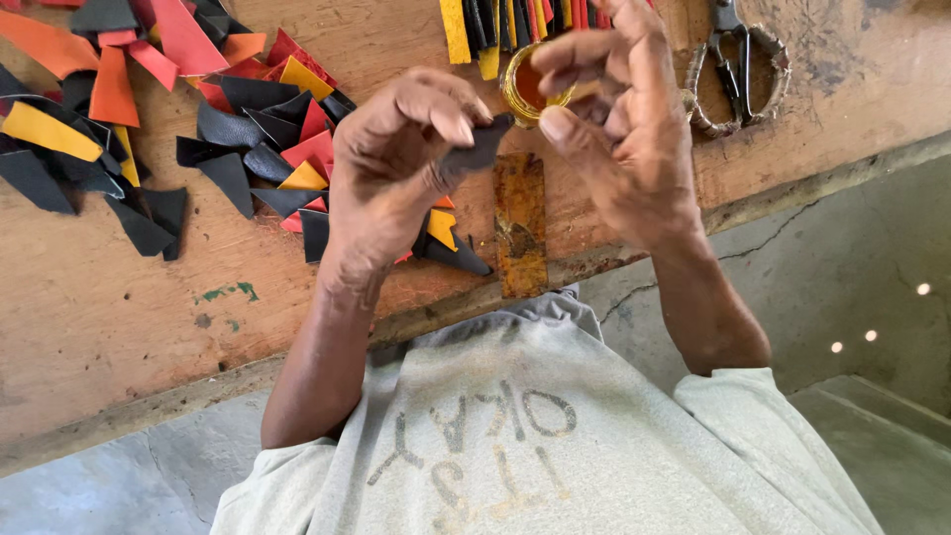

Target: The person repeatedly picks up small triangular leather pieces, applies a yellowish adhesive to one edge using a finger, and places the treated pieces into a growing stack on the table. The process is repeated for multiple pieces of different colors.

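So the left hand (391, 173) has thumb and fingers pinched together on a small dark leather scrap (479, 149), holding it up off the bench. The scrap sticks out from the pinch toward the right hand, long axis running roughly sideways across the view and tilted slightly up at its free end, which sits just beside the rim of a little jar.

The right hand (614, 119) is curled around that small round jar (527, 87), which has an amber-orange fill and a yellowish rim, and its mouth faces the camera. The thumb reaches in toward the scrap's tip. Can't tell whether thumb and scrap actually touch.

Under the hands, lying on the bench, there's a flat rectangular strip (519, 226), stained orange-brown, long axis pointing away from the person toward the jar.

Further out: a big scatter of leather offcuts (238, 149) in black, red, orange and yellow to the left, a row of narrow coloured strips (495, 25) at the top edge, and a pair of scissors (735, 64) off to the right with wrapped handles.

The worn wooden bench (119, 297) is scuffed, with a few green paint flecks. Below its edge is a cracked grey concrete floor (852, 258). The person wears a light grey t-shirt (535, 446).
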